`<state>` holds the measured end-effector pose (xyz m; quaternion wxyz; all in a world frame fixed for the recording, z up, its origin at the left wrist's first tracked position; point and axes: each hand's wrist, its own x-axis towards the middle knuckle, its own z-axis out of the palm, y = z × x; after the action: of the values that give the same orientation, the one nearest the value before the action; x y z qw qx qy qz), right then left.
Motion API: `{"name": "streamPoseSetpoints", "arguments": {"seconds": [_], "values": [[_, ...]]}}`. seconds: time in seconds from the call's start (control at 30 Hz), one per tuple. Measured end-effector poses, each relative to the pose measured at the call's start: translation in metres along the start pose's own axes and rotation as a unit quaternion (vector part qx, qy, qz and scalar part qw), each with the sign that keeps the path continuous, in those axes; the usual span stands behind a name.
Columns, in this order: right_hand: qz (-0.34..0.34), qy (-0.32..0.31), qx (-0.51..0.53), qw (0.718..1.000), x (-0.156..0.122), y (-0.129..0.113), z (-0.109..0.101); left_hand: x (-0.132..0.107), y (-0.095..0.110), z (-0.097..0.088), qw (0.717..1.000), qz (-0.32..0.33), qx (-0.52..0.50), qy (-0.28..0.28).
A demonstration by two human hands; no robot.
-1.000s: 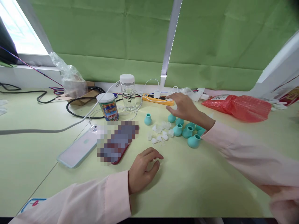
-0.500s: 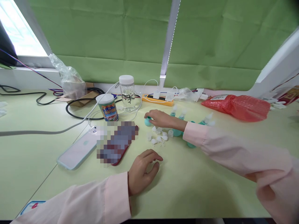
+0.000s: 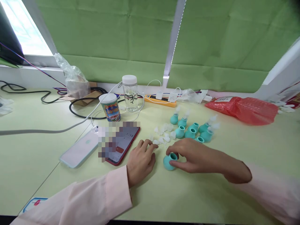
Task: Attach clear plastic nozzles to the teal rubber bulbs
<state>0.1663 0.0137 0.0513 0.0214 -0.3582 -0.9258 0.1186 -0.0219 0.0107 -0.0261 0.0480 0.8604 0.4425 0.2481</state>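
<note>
Between thumb and fingers my right hand [image 3: 187,154] grips a teal rubber bulb [image 3: 167,163], its open mouth tilted up, low over or on the table. My left hand [image 3: 142,159] is open, palm down, its fingertips at the near edge of a heap of small translucent white plastic tips [image 3: 166,137]. Whether the fingers touch a tip is unclear. Behind my right hand stand several open-mouthed teal bulbs [image 3: 180,132]. Around them are teal bulbs fitted with clear nozzles [image 3: 174,118], some at the back and some on the right.
A red-edged phone [image 3: 122,145] and a pale phone [image 3: 81,147] lie left of my hands. Farther back stand a noodle cup [image 3: 110,107], a clear bottle [image 3: 130,97] and an orange power strip [image 3: 150,99] with cables. A red plastic bag [image 3: 250,109] lies at the back right.
My right hand has drawn a teal bulb from behind the white tips toward the front, uncovering the other bulbs. My left hand has moved slightly forward to the heap.
</note>
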Motion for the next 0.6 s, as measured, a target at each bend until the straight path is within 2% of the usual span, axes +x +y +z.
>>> {"name": "streamPoseSetpoints", "arguments": {"seconds": [0.07, 0.17, 0.27, 0.33, 0.4, 0.47, 0.6], "values": [[0.001, 0.013, 0.037, 0.999, -0.005, 0.003, 0.014, 0.001, -0.001, 0.003, 0.998, 0.035, 0.057, -0.004], [0.026, 0.053, 0.095, 0.994, -0.007, 0.014, 0.023, 0.002, -0.001, 0.006, 0.993, 0.062, 0.101, -0.016], [0.085, 0.096, 0.172, 0.977, -0.002, 0.028, 0.025, 0.004, -0.001, 0.008, 0.992, 0.055, 0.108, -0.024], [0.117, 0.102, 0.188, 0.970, 0.007, 0.036, 0.028, 0.006, -0.001, 0.007, 0.994, 0.042, 0.102, -0.007], [0.131, 0.093, 0.139, 0.977, 0.017, 0.040, 0.032, 0.009, -0.002, 0.006, 0.994, 0.030, 0.100, 0.027], [0.139, 0.079, 0.044, 0.986, 0.029, 0.039, 0.037, 0.010, -0.005, 0.007, 0.994, 0.025, 0.098, 0.048], [0.159, 0.031, -0.117, 0.980, 0.050, 0.034, 0.041, 0.011, -0.012, 0.013, 0.997, 0.027, 0.074, 0.007]]}}
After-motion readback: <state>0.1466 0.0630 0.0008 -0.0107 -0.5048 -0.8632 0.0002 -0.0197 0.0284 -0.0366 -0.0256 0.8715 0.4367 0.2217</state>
